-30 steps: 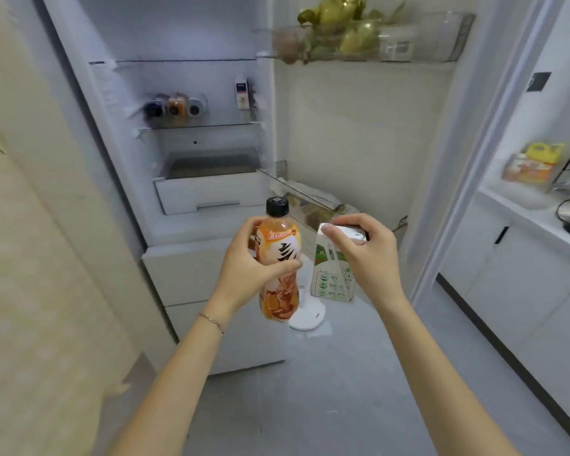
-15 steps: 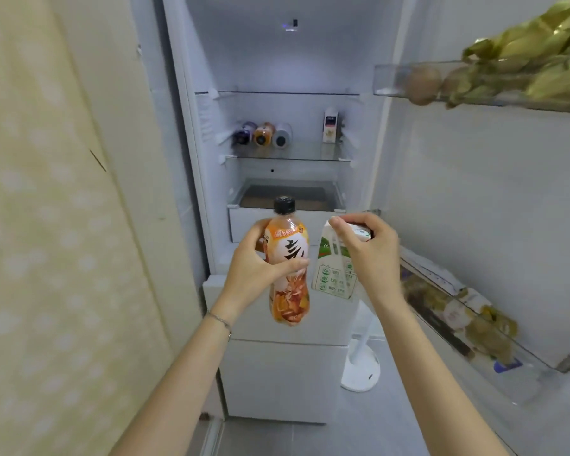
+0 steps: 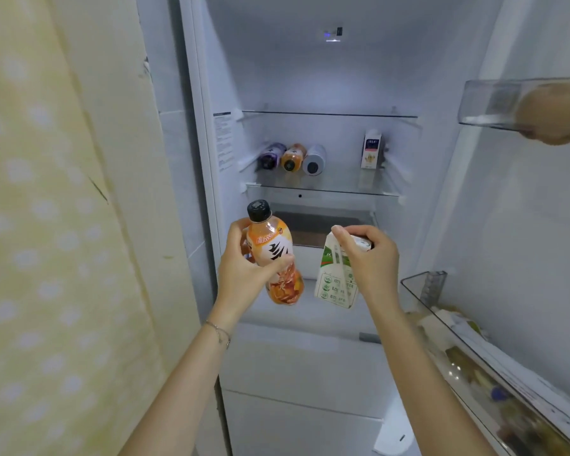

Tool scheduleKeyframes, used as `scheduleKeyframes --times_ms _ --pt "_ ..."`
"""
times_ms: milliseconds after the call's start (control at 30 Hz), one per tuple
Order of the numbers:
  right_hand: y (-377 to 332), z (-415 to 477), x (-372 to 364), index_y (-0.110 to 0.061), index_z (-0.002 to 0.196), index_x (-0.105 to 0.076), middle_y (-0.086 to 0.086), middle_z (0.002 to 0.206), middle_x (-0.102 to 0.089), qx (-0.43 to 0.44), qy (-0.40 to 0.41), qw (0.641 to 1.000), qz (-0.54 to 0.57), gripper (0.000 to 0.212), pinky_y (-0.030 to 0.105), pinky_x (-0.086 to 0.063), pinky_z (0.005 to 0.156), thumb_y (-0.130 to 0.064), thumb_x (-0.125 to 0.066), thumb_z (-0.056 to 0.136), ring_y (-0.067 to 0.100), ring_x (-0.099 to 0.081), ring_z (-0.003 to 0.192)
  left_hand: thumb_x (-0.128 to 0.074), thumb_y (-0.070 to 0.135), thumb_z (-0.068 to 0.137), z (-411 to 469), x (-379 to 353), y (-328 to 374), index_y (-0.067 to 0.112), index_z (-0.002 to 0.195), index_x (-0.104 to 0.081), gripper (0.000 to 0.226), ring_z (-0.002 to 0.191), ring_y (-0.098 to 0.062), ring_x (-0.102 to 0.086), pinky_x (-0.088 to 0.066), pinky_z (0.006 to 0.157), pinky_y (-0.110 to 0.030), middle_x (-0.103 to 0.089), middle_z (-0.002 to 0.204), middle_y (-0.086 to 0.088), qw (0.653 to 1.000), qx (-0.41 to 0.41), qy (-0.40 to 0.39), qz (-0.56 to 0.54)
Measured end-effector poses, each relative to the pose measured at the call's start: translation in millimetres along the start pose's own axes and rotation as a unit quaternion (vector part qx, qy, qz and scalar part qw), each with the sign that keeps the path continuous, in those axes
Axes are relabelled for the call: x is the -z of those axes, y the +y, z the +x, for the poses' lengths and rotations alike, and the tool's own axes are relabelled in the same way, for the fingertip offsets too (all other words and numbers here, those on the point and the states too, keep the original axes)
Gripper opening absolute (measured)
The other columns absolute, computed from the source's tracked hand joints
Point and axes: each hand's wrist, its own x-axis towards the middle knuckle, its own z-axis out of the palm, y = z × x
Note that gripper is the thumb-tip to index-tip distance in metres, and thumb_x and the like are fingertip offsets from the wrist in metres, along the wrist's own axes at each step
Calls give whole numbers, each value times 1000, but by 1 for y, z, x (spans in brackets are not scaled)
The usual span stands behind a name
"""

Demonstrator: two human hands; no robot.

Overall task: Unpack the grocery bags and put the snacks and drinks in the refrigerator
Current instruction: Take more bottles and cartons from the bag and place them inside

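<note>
since half a second ago the view has been brought closer to the open white refrigerator point(image 3: 326, 77) and squared to it, so that its lit compartment fills the middle, while both drinks have been kept side by side in front. an orange plastic drink bottle with a black cap point(image 3: 275, 250) is gripped round its upper body by the left hand point(image 3: 244, 278), upright with a slight lean. a white and green gable-top carton point(image 3: 334, 286) is pinched at its top by the curled fingers of the right hand point(image 3: 371, 261) and hangs below it. both are held in the air before the pull-out drawer point(image 3: 329, 227), not yet inside. one drink is carried per hand, it is judged, so that both can be shelved in one trip. the bottle's label is printed with bold black strokes and fruit. on the clear glass shelf point(image 3: 320, 189) above, three bottles point(image 3: 290, 158) are laid on their sides, caps outward, and a small upright carton point(image 3: 372, 149) is stood at the right. free room is left between them, which is judged the likely spot. the clear door bin point(image 3: 422, 292) at right is filled with packets.
</note>
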Motion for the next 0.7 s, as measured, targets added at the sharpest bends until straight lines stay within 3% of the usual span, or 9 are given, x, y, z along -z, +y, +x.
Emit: scheduleKeyframes --times_ms 100,233,533,700 --pt "14 27 -20 -17 91 -71 -11 81 -68 -2 11 1000 -16 21 6 -44 56 -36 -74 81 -6 -61 70 -86 18 68 35 -5 -23 34 119 -44 68 104 -2 -58 -50 81 -15 -56 109 22 1000 -3 -7 4" --pt "34 61 -46 -20 92 -70 -11 83 -68 -17 33 999 -30 20 6 -43 54 -37 -73 82 3 -63 72 -87 15 66 88 -10 -59 35 117 -44 69 107 -4 -58 -53 88 -25 -58 111 18 999 -15 -32 5" --pt "72 113 -100 -19 90 -71 -10 83 -69 -48 80 995 -33 17 15 -47 59 -33 -75 80 7 -66 75 -87 9 64 177 -13 -120 39 112 -45 71 110 0 -55 -50 87 -17 -55 116 19 987 -67 -143 20" --pt "88 125 -113 -17 90 -71 -10 81 -69 -53 87 994 -41 17 9 -47 55 -31 -76 80 -1 -64 70 -87 9 65 197 -23 -147 35 116 -46 71 114 -8 -54 -50 87 -16 -55 117 18 982 -83 -167 22"
